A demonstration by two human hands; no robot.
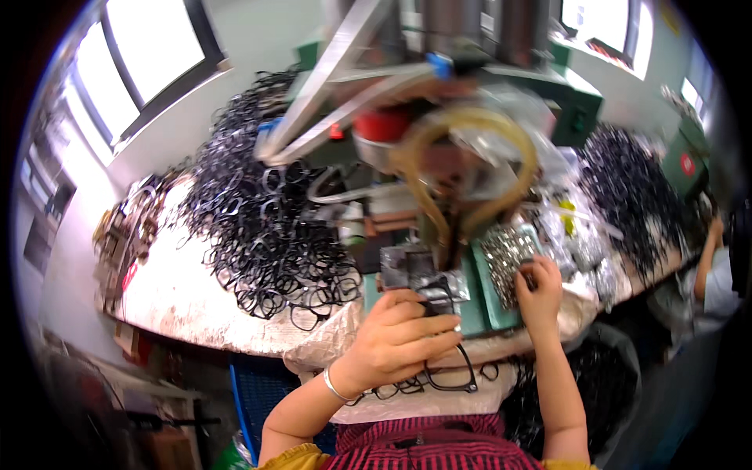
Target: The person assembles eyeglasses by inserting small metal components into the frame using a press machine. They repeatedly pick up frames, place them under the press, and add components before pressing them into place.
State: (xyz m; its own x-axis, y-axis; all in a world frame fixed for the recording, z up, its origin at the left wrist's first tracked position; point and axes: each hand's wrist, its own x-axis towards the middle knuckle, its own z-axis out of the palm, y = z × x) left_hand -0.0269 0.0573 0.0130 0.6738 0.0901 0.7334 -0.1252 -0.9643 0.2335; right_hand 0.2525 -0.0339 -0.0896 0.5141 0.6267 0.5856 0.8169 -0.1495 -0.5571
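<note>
My left hand (398, 338), with a bracelet on its wrist, is closed around a black eyeglass frame (451, 388). One rim of the frame shows below the fingers, and another part rises above them near the machine's base. At the green tray (490, 307) my right hand (542, 296) has its fingertips pinched together; whatever they hold is too small to make out. Many small shiny metal parts (504, 254) fill that tray. Just beyond my left hand stands a blurred machine with a looped yellowish tube (528, 149).
A large heap of black eyeglass frames (270, 227) covers the table's left side, and another dark heap (630, 196) lies at right. Plastic bags (587, 254) sit beyond the tray. Several frames rest on my lap cloth (439, 406). A co-worker's arm (709, 254) shows at far right.
</note>
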